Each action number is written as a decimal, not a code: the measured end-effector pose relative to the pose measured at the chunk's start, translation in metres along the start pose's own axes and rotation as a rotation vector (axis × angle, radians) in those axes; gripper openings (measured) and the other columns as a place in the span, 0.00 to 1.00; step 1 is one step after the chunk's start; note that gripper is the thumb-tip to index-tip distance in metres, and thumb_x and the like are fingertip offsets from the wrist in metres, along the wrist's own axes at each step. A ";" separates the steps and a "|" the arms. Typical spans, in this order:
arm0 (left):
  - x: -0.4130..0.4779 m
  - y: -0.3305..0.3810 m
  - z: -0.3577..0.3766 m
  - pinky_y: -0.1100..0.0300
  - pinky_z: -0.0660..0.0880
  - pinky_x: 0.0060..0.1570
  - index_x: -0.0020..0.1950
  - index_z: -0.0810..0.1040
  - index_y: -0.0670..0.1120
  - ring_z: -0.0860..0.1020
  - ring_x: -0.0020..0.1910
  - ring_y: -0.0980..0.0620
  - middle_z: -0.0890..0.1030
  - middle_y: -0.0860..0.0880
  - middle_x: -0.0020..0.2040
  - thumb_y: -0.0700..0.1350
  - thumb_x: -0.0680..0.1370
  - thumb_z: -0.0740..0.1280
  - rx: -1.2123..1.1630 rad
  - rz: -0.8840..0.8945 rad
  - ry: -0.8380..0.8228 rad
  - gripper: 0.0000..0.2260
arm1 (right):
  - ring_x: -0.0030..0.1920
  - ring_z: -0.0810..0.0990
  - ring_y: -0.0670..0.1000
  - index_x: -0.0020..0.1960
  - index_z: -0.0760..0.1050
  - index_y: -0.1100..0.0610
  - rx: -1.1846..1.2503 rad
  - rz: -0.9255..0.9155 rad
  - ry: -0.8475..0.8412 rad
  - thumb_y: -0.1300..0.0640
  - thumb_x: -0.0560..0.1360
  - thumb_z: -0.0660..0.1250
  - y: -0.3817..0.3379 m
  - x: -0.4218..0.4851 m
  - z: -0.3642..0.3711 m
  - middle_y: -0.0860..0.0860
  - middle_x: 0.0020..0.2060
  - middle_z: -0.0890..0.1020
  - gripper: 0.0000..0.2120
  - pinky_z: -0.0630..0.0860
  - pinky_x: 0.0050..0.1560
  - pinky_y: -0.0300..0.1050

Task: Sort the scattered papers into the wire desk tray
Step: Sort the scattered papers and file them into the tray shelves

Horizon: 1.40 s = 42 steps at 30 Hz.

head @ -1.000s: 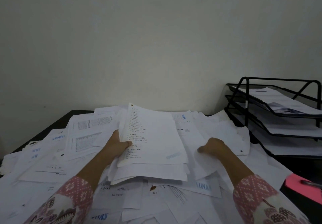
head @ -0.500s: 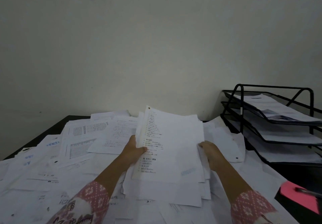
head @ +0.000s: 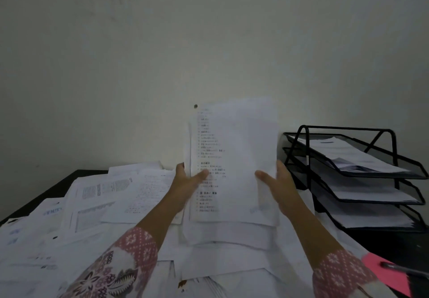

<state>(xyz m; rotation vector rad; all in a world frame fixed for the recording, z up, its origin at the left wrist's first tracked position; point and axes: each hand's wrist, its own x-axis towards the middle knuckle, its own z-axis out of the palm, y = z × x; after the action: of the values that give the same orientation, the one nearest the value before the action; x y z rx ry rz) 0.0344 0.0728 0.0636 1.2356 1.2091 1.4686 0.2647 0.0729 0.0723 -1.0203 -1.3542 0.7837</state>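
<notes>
Stack of papers (head: 234,158) — held upright at centre frame, long axis running bottom to top, top edge tipped up toward the wall (head: 162,54), printed face toward me. I count several thin white sheets, edges slightly uneven; the front sheet carries a column of small dark text down its left side and a dark dot at its upper left corner.

Left hand (head: 188,181) — grips the stack's left edge, thumb curled across the front sheet, fingers behind and out of my sight.

Right hand (head: 276,181) — grips the right edge likewise, thumb on the front, fingers wrapped behind. Both sleeves are pink, patterned.

Scattered papers (head: 97,205) — loose white sheets, flat and overlapping, covering the dark desk (head: 76,174) across the lower half of the frame.

Wire desk tray (head: 362,170) — black mesh, three sloped tiers, at right of frame, just beside the held stack; I see white sheets lying in each tier.

Pink sheet (head: 383,272) — lower right corner, with a dark pen (head: 404,268) across it.
</notes>
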 end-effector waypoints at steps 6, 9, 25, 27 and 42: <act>0.000 0.031 0.017 0.70 0.75 0.34 0.63 0.59 0.51 0.78 0.45 0.59 0.77 0.54 0.50 0.41 0.75 0.70 0.019 0.277 0.074 0.24 | 0.46 0.77 0.41 0.57 0.70 0.53 0.037 -0.151 0.116 0.59 0.76 0.67 -0.033 0.010 -0.006 0.43 0.46 0.78 0.12 0.74 0.37 0.29; -0.003 0.033 0.023 0.68 0.76 0.41 0.63 0.63 0.49 0.78 0.47 0.57 0.77 0.52 0.53 0.42 0.75 0.70 0.069 0.306 0.090 0.21 | 0.45 0.77 0.47 0.57 0.67 0.52 0.009 -0.153 0.151 0.62 0.76 0.65 -0.037 0.012 -0.006 0.48 0.47 0.76 0.12 0.75 0.40 0.36; -0.018 0.040 0.033 0.70 0.75 0.29 0.52 0.68 0.46 0.79 0.41 0.56 0.77 0.54 0.44 0.45 0.79 0.64 0.106 0.407 0.134 0.07 | 0.39 0.76 0.45 0.54 0.69 0.56 0.025 -0.193 0.242 0.61 0.78 0.61 -0.047 0.005 -0.010 0.47 0.41 0.76 0.06 0.74 0.35 0.32; -0.020 0.039 0.035 0.70 0.75 0.28 0.51 0.68 0.46 0.78 0.40 0.56 0.76 0.53 0.44 0.46 0.80 0.63 0.134 0.388 0.136 0.06 | 0.40 0.74 0.49 0.54 0.69 0.60 -0.012 -0.169 0.241 0.61 0.78 0.59 -0.047 0.005 -0.009 0.51 0.41 0.75 0.05 0.73 0.40 0.41; -0.034 0.031 0.047 0.63 0.77 0.36 0.56 0.67 0.46 0.79 0.43 0.55 0.78 0.52 0.48 0.47 0.78 0.65 0.011 0.303 0.114 0.11 | 0.43 0.75 0.45 0.56 0.65 0.54 0.044 -0.067 0.266 0.57 0.79 0.59 -0.033 -0.015 -0.024 0.45 0.44 0.75 0.07 0.72 0.40 0.40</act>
<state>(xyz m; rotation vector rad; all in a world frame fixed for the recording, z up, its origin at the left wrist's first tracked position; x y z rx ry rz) 0.0859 0.0415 0.0909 1.4046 1.1406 1.7754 0.2833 0.0436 0.0985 -1.0008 -1.1317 0.6018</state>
